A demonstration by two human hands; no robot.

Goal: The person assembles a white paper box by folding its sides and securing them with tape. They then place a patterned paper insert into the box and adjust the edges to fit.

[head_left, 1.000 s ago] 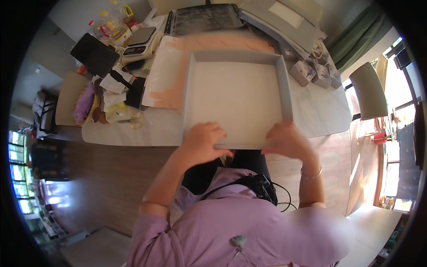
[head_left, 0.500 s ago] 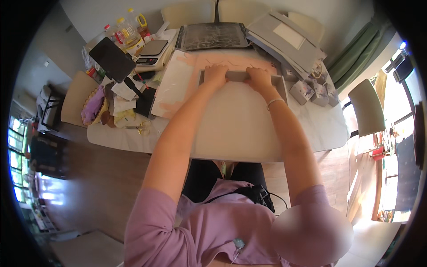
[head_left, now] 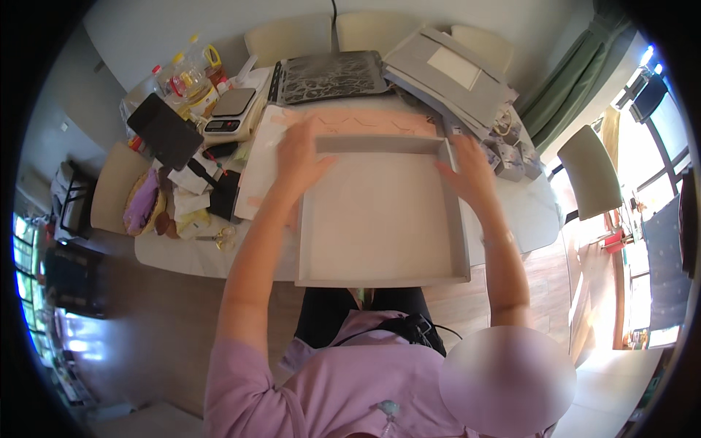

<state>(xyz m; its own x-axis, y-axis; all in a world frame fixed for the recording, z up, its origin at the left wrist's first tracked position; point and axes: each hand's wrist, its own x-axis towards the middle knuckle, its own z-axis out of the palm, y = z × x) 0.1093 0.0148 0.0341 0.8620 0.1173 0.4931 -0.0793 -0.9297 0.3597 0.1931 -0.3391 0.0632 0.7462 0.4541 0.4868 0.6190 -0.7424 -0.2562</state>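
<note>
A shallow, open cardboard box (head_left: 380, 233) with grey walls and a pale inside lies before me, its near side at the table's front edge. My left hand (head_left: 301, 164) is at the far end of its left wall, thumb stretched over the box and fingers on the outer side, slightly blurred. Across from it, my right hand (head_left: 471, 171) is at the far end of the right wall, with thumb and fingers spread. Neither hand is closed round anything; whether they touch the walls is hard to see. Beyond the far wall lies a peach-and-white sheet (head_left: 365, 122).
A dark tray (head_left: 328, 77) lies at the back, beside stacked grey cardboard (head_left: 449, 73) and several small boxes (head_left: 511, 160). At left are a scale (head_left: 228, 120), a tablet on a stand (head_left: 164, 131), bottles (head_left: 190, 84), scissors (head_left: 225, 237) and a basket (head_left: 157, 212).
Both hands have left the box's far wall and moved apart, one to each side wall. More of the inside now shows, and the view has shifted slightly.
</note>
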